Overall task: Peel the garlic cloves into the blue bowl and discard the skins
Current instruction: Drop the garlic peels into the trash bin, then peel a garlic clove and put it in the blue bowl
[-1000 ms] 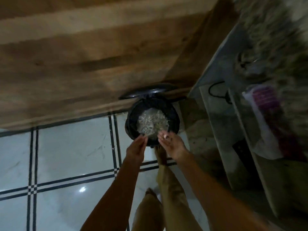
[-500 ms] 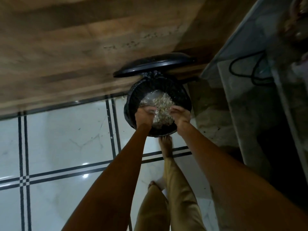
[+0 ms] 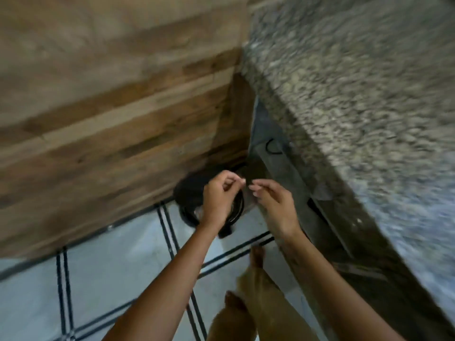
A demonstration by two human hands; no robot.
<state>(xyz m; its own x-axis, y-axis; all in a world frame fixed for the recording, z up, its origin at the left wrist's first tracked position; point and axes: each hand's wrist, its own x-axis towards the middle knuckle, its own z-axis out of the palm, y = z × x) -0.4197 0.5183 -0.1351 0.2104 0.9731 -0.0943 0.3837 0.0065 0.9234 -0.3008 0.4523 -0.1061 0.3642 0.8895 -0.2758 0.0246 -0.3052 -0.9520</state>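
My left hand (image 3: 220, 200) and my right hand (image 3: 277, 205) hover side by side above a black trash bin (image 3: 188, 193) on the floor by the wooden wall. Both hands have loosely curled fingers, and I see nothing held in either. The fingertips of the two hands nearly meet. My left hand covers most of the bin's mouth, so its contents are hidden. Neither the blue bowl nor any garlic is in view. The picture is blurred by motion.
A speckled granite counter (image 3: 357, 94) fills the right side, its edge jutting over a dark recess (image 3: 283, 168) with a cable. A wood-panelled wall (image 3: 110, 107) stands behind the bin. White floor tiles (image 3: 110, 279) with dark lines lie below; my legs and bare feet (image 3: 257, 257) stand near the bin.
My hands were down at the bin's mouth over a bag of skins; they have lifted away from it, holding nothing. The view swung up toward the counter, and the bin's opening is now covered.
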